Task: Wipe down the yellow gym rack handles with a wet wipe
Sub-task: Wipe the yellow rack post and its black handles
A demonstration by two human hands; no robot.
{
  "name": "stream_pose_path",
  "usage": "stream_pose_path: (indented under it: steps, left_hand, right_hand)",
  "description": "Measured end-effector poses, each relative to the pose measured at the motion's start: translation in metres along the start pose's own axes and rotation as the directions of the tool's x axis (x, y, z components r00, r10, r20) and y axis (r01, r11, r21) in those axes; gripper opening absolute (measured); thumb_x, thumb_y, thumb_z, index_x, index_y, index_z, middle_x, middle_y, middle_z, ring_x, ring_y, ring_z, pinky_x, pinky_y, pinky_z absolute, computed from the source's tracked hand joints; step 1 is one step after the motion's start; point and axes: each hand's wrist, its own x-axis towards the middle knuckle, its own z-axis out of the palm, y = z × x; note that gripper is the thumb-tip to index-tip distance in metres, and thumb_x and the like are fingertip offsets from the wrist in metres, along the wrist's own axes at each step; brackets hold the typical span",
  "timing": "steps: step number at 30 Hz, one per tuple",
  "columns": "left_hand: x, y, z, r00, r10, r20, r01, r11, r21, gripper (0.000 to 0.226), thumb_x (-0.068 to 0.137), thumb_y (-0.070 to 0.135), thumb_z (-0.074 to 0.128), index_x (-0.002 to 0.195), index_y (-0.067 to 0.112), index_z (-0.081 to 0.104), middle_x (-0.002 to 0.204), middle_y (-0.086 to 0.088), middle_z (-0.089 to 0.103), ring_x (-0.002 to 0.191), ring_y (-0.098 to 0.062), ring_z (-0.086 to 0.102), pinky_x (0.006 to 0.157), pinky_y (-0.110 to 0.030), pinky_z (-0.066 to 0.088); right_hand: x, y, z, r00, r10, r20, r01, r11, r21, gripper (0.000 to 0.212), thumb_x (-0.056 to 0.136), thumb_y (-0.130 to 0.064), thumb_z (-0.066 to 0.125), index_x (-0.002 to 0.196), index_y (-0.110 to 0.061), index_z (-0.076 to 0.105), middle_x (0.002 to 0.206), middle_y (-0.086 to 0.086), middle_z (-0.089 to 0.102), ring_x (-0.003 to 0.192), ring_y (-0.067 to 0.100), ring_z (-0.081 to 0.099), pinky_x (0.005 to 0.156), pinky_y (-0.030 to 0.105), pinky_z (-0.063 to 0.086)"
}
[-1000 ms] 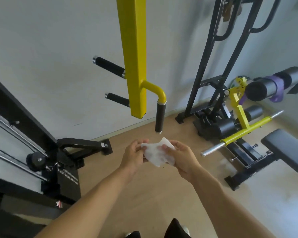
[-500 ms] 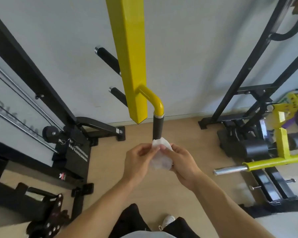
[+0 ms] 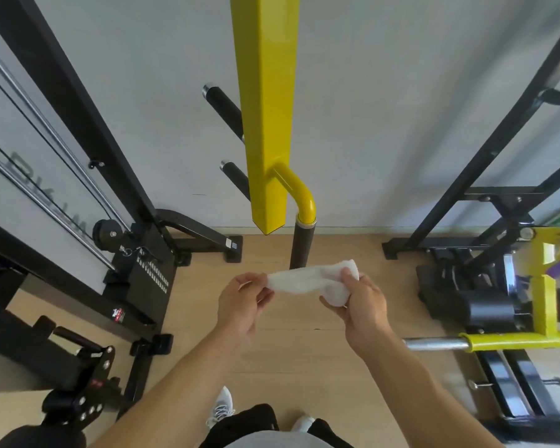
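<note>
A yellow square post (image 3: 265, 108) of the gym rack hangs down at centre. A curved yellow handle (image 3: 299, 195) bends off its right side and ends in a black grip (image 3: 300, 247) pointing down. Two black-gripped handles (image 3: 222, 111) stick out behind the post to the left. Just below the black grip, a white wet wipe (image 3: 307, 281) is stretched between my hands. My left hand (image 3: 244, 302) pinches its left end. My right hand (image 3: 361, 305) grips the bunched right end.
A black cable machine (image 3: 88, 195) with steel rods stands at left. At right are a black frame (image 3: 485, 176) and a yellow bar with a steel end (image 3: 485, 341) low down. Wooden floor (image 3: 301, 344) lies beneath my hands; my shoes (image 3: 222, 407) show at the bottom.
The view has moved closer to the yellow post. My hands have drawn apart, pulling the bunched wipe out into a long strip below the black grip.
</note>
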Motion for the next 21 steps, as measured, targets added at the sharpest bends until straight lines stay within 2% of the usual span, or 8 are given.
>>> stream_pose_path:
  steps: [4,7,9,12,15,17,18,21]
  left_hand:
    - [0.009,0.009,0.014,0.998,0.056,0.002,-0.056,0.992,0.116,0.014,0.094,0.003,0.065,0.108,0.002,0.061,0.104,-0.016,0.069,0.084,-0.023,0.067,0.081,-0.032,0.059]
    - [0.013,0.021,0.019,0.988,0.106,0.114,-0.125,0.977,0.175,0.021,0.089,0.002,0.071,0.106,0.013,0.064,0.110,-0.009,0.072,0.096,-0.022,0.069,0.094,-0.037,0.057]
    - [0.015,0.029,0.021,0.968,0.167,0.187,-0.215,0.937,0.276,0.032,0.087,-0.002,0.071,0.111,0.017,0.065,0.114,0.001,0.072,0.101,-0.012,0.070,0.096,-0.032,0.055]
    - [0.015,0.040,0.024,0.925,0.260,0.275,-0.348,0.871,0.347,0.036,0.091,-0.011,0.059,0.120,0.010,0.065,0.113,0.001,0.072,0.088,-0.001,0.070,0.081,-0.015,0.057]
    - [0.016,0.046,0.025,0.898,0.263,0.352,-0.391,0.843,0.369,0.038,0.090,-0.009,0.057,0.118,0.014,0.069,0.110,0.005,0.076,0.096,-0.006,0.072,0.079,-0.014,0.055]
    - [0.017,0.051,0.024,0.878,0.249,0.410,-0.420,0.812,0.405,0.039,0.091,-0.005,0.057,0.118,0.018,0.071,0.109,0.007,0.077,0.099,-0.005,0.072,0.079,-0.014,0.054]
    - [0.017,0.054,0.023,0.865,0.246,0.436,-0.437,0.796,0.418,0.040,0.091,-0.006,0.055,0.120,0.018,0.071,0.112,0.006,0.077,0.101,-0.006,0.072,0.083,-0.015,0.054]
    - [0.019,0.061,0.022,0.825,0.265,0.499,-0.511,0.727,0.459,0.044,0.091,-0.011,0.052,0.122,0.016,0.070,0.115,0.004,0.076,0.107,-0.006,0.071,0.095,-0.022,0.055]
  right_hand:
    - [-0.006,-0.008,0.012,0.957,-0.232,-0.176,0.217,0.971,-0.098,0.012,0.101,-0.027,0.056,0.093,-0.018,0.059,0.091,0.004,0.062,0.084,0.020,0.062,0.072,0.043,0.063]
    - [-0.013,-0.017,0.021,0.869,-0.434,-0.238,0.391,0.897,-0.206,0.016,0.101,-0.032,0.055,0.089,-0.022,0.055,0.079,-0.005,0.058,0.073,0.010,0.055,0.064,0.033,0.054]
    - [-0.017,-0.023,0.029,0.811,-0.517,-0.275,0.483,0.856,-0.185,0.017,0.102,-0.032,0.055,0.090,-0.020,0.054,0.071,-0.013,0.059,0.065,0.002,0.054,0.059,0.023,0.049]
    - [-0.027,-0.022,0.043,0.759,-0.642,-0.111,0.610,0.760,-0.223,0.014,0.101,-0.029,0.058,0.091,-0.019,0.059,0.071,-0.015,0.063,0.066,0.000,0.055,0.062,0.025,0.047]
    - [-0.032,-0.002,0.052,0.735,-0.611,0.295,0.677,0.689,-0.258,0.026,0.108,-0.021,0.044,0.114,-0.016,0.068,0.115,-0.012,0.071,0.100,0.001,0.063,0.081,0.020,0.050]
    - [-0.025,0.007,0.053,0.703,-0.653,0.282,0.711,0.659,-0.246,0.024,0.107,-0.011,0.043,0.115,-0.011,0.066,0.126,-0.001,0.068,0.110,0.007,0.063,0.083,0.019,0.051]
    - [-0.019,0.009,0.054,0.726,-0.652,0.219,0.688,0.689,-0.229,0.017,0.104,-0.008,0.051,0.114,-0.012,0.063,0.121,0.002,0.069,0.107,0.007,0.065,0.077,0.018,0.052]
    - [0.004,0.011,0.061,0.832,-0.527,0.173,0.555,0.776,-0.301,0.029,0.092,-0.004,0.067,0.113,-0.020,0.056,0.108,0.005,0.070,0.104,0.020,0.067,0.063,0.019,0.055]
